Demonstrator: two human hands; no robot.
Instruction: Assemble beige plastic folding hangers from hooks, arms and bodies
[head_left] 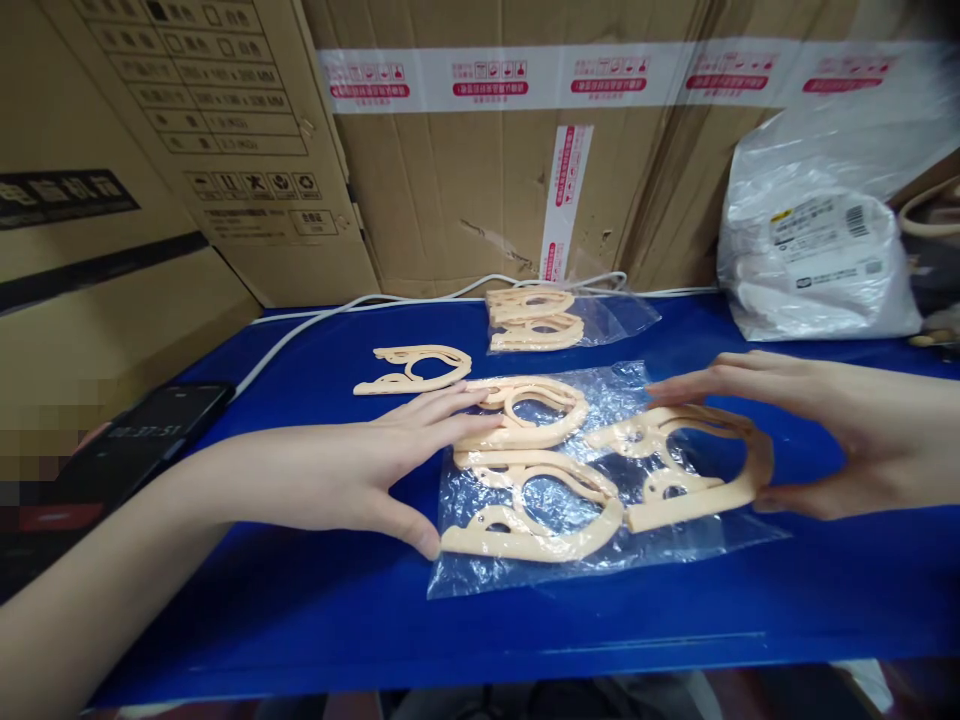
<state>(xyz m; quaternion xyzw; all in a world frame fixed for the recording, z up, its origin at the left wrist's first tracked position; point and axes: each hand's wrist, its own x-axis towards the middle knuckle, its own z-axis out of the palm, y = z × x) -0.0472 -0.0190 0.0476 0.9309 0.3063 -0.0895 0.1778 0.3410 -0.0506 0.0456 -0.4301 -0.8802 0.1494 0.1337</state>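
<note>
Two beige folding hangers, an upper one (536, 410) and a lower one (540, 505), lie side by side in a crinkled clear plastic bag (469, 575). My left hand (352, 470) is spread at their left ends, its fingers over the upper hanger and its thumb tip at the lower one's corner. On the right, my right hand (832, 430) curves around a third folding hanger (697, 460), with fingers along the far edge and thumb by its rounded end. Whether this hanger lies inside the bag or on it, I cannot tell.
Behind the left hand lies a loose folding hanger (424, 368). More bagged hangers (536, 318) sit at the back of the blue table (600, 640). Cardboard boxes (480, 190) wall the rear, a white package (817, 260) stands right, and a phone (142, 440) and white cable (281, 342) are left.
</note>
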